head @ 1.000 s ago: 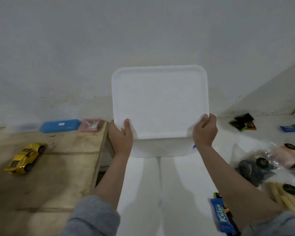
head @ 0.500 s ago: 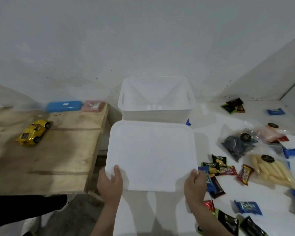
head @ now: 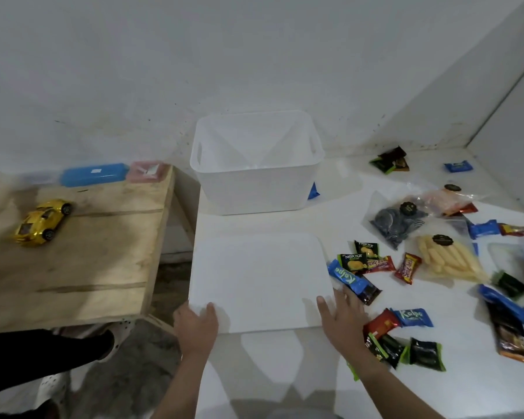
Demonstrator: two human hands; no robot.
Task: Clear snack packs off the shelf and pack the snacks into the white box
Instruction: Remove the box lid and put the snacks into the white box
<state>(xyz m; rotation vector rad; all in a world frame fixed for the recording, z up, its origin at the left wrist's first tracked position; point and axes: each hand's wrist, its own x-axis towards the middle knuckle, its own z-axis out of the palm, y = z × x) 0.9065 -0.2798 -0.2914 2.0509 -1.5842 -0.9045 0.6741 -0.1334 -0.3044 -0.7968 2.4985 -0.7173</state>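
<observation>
The left hand (head: 195,329) grips the near left corner of the white lid (head: 259,279), thumb curled on top and the fingers seemingly tucked under the edge, though they are hidden. The right hand (head: 341,320) lies flat with fingers straight and spread at the lid's near right corner, fingertips touching its edge and holding nothing. The lid lies flat on the white shelf (head: 285,373). Just beyond it, at the far side, stands the white box (head: 256,182), uncovered. Snack packs are scattered to the right of the lid: a blue Kalpa pack (head: 347,278) just beside the right fingers, two Nextar packs (head: 359,257) farther off, and a bag of pale sticks (head: 449,263) further right.
</observation>
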